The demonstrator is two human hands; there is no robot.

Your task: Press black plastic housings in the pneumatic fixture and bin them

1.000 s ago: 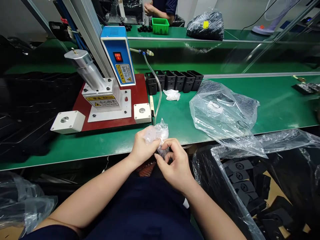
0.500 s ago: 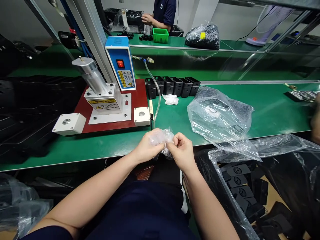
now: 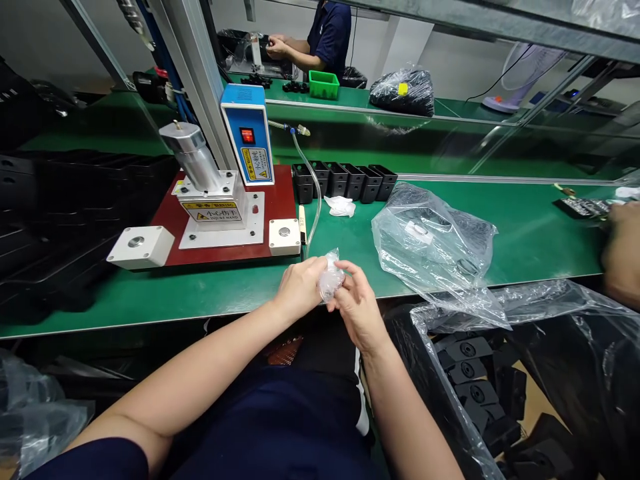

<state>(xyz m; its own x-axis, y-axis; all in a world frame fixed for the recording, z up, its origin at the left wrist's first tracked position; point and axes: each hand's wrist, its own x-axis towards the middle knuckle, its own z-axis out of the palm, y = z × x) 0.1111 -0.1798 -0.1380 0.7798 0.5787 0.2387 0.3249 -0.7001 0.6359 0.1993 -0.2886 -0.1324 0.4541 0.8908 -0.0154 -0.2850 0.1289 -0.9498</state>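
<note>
At far left, stacked black trays stand on the green desk. To their right sits a press unit: a red base plate carries an upright metal cylinder on a metal block with warning labels. A white button box is at the left front corner of the plate, and a second white button box at the right front corner. The blue control box, behind the plate, has a lit red switch.

A clear tube curves down to the desk, passing in front of a row of six open black housings. A white crumpled sheet lies just in front of the row.

The left hand has its grip closed on the left side of a wad of clear plastic. The wad is located between both hands, at the front edge of the desk. The right hand holds the opposite side; its grip is narrow, fingers curled against the plastic.

Further right, a large clear bag overhangs the desk edge above a lined box containing black parts. At far right, another person's blurred hand is beside a dark board.
</note>
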